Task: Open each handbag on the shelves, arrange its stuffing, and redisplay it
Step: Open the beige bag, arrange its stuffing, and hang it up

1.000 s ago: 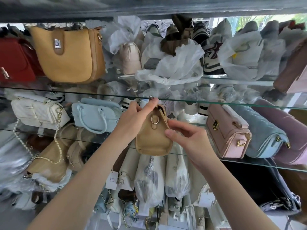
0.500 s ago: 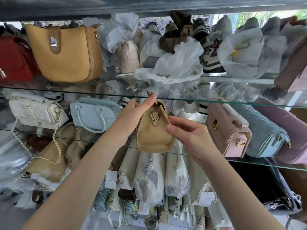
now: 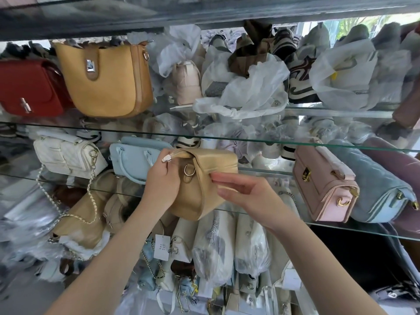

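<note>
Tan handbag (image 3: 204, 178) hangs tilted before the glass shelf (image 3: 363, 231) edge. The left hand (image 3: 162, 185) curls round its ringed end, and the right hand (image 3: 247, 198) lays straight fingers on the flap. Print on the white tag (image 3: 161, 246) below is unreadable. Behind, a gap separates the light blue handbag (image 3: 134, 158) and the pink handbag (image 3: 322, 185).

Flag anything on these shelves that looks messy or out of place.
Loose white plastic wrapping sprawls across the upper glass shelf, drooping over its front edge. At lower left, a tan chain-strap bag lies slumped with white packing bunched out beneath it. The held tan handbag is tilted, not yet redisplayed.
</note>
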